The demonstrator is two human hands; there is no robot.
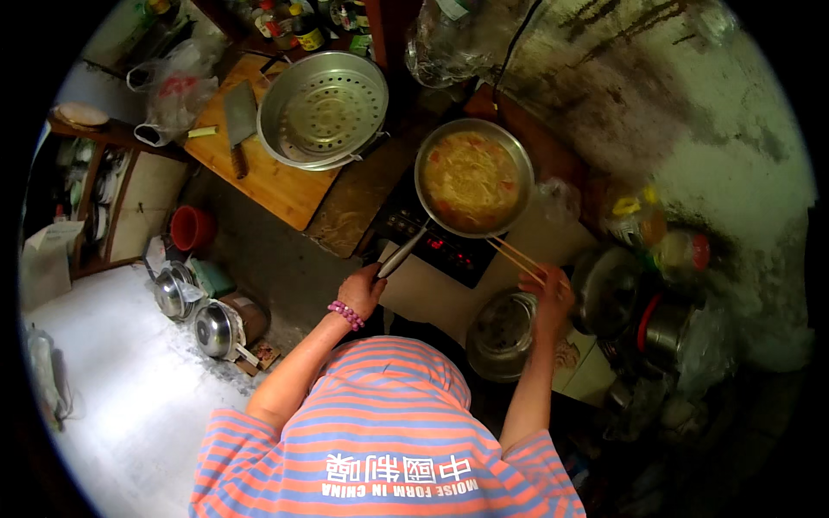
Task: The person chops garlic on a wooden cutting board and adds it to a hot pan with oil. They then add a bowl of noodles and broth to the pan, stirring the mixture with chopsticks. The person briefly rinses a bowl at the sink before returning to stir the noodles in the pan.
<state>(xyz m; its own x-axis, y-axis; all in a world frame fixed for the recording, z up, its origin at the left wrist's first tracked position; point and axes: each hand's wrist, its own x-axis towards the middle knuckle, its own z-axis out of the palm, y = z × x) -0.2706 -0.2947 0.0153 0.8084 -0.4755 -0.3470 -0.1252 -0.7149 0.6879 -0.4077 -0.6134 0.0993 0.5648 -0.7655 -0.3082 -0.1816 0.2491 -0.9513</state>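
Note:
My left hand (pixel 361 289) grips the long handle (pixel 403 251) of a metal frying pan. The pan (pixel 528 162) sits over the back part of a black induction cooktop (pixel 463 259) with a lit red display. Noodles (pixel 474 178) in an orange broth with reddish pieces fill it. In my right hand (pixel 549 301) is a pair of wooden chopsticks (pixel 518 257), slanting up to the pan's near right rim. Whether their tips touch the rim or lie under it, I cannot tell. Below that hand stands a glass bowl (pixel 482 343), partly hidden by my forearm.
At the upper left, a perforated metal steamer pot (pixel 324 116) and a cleaver (pixel 241 120) rest on a wooden cutting board (pixel 278 194). Sauce bottles (pixel 306 29) stand behind. A dark round lid (pixel 605 288) and a steel pot (pixel 666 327) crowd the right side. A red bucket (pixel 192 228) is at the left.

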